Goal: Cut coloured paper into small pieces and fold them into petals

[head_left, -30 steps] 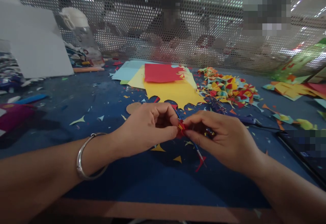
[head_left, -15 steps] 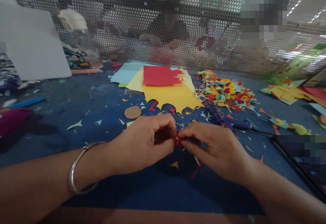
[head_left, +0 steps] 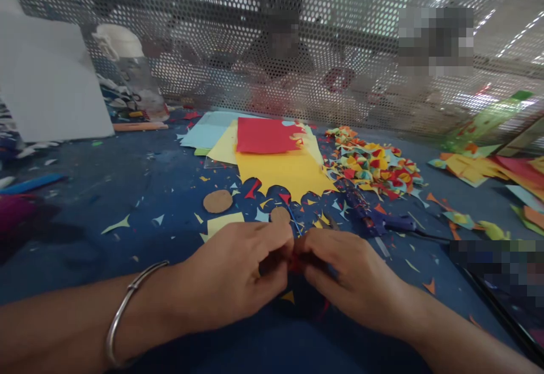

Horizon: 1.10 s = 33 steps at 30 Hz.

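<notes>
Low over the table's front, my left hand (head_left: 250, 263) and my right hand (head_left: 352, 275) meet, fingertips pinched together. Between them is a small red piece of paper (head_left: 294, 262), mostly covered by the fingers. Both hands are closed on it. Just beyond the fingertips lie a thin blue stick (head_left: 294, 218) and a round brown cardboard disc (head_left: 280, 215). A second cardboard disc (head_left: 217, 201) rests farther left. Behind them, a red sheet (head_left: 266, 135) lies on a scalloped yellow sheet (head_left: 280, 170).
A heap of small folded coloured papers (head_left: 378, 164) sits at the back right, beside a purple glue gun (head_left: 382, 221). A dark tablet-like device (head_left: 501, 289) lies at the right. A bottle (head_left: 142, 82) and white board (head_left: 55, 79) stand left. Paper scraps litter the blue table.
The view has tilted up slightly, so my hands sit lower in the picture. My fingers have closed in more around the red paper. The nearer cardboard disc now shows.
</notes>
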Each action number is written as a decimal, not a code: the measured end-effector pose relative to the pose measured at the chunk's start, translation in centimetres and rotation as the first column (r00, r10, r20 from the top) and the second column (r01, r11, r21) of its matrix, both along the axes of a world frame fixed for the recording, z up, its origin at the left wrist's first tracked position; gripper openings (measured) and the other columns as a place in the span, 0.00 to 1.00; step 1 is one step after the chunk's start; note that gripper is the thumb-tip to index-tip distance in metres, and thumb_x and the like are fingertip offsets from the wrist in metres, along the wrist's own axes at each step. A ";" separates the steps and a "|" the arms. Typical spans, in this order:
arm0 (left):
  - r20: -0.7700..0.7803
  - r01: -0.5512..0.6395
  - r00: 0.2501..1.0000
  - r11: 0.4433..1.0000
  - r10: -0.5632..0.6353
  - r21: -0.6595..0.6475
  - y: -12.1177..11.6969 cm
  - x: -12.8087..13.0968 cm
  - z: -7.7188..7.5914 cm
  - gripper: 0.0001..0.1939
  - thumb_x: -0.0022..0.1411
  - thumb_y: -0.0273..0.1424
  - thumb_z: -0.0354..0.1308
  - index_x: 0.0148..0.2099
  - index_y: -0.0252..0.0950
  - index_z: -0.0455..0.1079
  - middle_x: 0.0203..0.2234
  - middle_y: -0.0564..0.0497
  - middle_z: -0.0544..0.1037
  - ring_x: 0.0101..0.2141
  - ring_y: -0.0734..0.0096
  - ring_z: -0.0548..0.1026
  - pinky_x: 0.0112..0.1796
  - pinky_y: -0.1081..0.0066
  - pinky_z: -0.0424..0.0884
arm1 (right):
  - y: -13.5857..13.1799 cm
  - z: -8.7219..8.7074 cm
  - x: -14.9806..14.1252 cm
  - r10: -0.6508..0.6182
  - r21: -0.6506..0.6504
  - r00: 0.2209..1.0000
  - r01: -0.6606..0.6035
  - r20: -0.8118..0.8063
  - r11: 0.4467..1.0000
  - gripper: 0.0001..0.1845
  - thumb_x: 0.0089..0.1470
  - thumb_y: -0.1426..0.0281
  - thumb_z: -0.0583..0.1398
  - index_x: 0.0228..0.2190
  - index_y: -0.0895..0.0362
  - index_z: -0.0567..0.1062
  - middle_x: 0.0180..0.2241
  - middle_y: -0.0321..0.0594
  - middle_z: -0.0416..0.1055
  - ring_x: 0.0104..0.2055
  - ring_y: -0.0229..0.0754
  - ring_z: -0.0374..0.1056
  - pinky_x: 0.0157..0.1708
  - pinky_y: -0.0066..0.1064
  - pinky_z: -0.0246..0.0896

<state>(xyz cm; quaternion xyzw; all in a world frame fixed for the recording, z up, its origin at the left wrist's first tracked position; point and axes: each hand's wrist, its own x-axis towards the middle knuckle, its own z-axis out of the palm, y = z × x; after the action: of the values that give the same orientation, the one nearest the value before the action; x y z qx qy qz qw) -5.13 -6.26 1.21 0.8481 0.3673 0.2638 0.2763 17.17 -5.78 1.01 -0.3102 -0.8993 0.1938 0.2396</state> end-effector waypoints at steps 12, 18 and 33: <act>0.068 -0.076 0.994 0.995 0.080 -0.062 -0.5 0.4 0.1 0.03 0.61 0.25 0.55 0.35 0.38 0.67 0.25 0.58 0.76 0.25 0.78 0.72 0.30 0.78 0.68 | -0.2 0.5 0.0 -0.007 -0.003 0.999 0.007 -0.033 1.000 0.07 0.64 0.77 0.55 0.38 0.55 0.72 0.34 0.37 0.76 0.34 0.36 0.72 0.36 0.26 0.65; 0.115 -0.083 0.988 0.978 0.107 -0.193 -0.3 0.5 0.4 0.05 0.60 0.25 0.56 0.32 0.38 0.70 0.24 0.59 0.76 0.24 0.79 0.72 0.28 0.80 0.68 | -0.4 0.6 0.1 0.011 0.016 0.999 -0.010 -0.053 1.000 0.09 0.66 0.76 0.54 0.40 0.57 0.74 0.34 0.38 0.76 0.34 0.36 0.71 0.36 0.27 0.65; -0.007 -0.069 0.998 0.990 0.068 -0.126 0.8 0.2 0.0 0.04 0.56 0.24 0.55 0.32 0.38 0.69 0.24 0.57 0.76 0.25 0.77 0.72 0.29 0.77 0.66 | 0.3 1.6 0.7 0.022 0.063 0.995 -0.028 0.100 0.998 0.09 0.66 0.73 0.54 0.38 0.57 0.75 0.31 0.38 0.75 0.33 0.37 0.70 0.34 0.29 0.64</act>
<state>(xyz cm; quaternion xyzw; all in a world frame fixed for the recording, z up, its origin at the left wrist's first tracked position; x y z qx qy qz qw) -4.97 -5.41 1.22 0.8162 0.4125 0.2481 0.3195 17.87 -5.46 2.63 -0.3002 -0.9198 0.1519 0.2021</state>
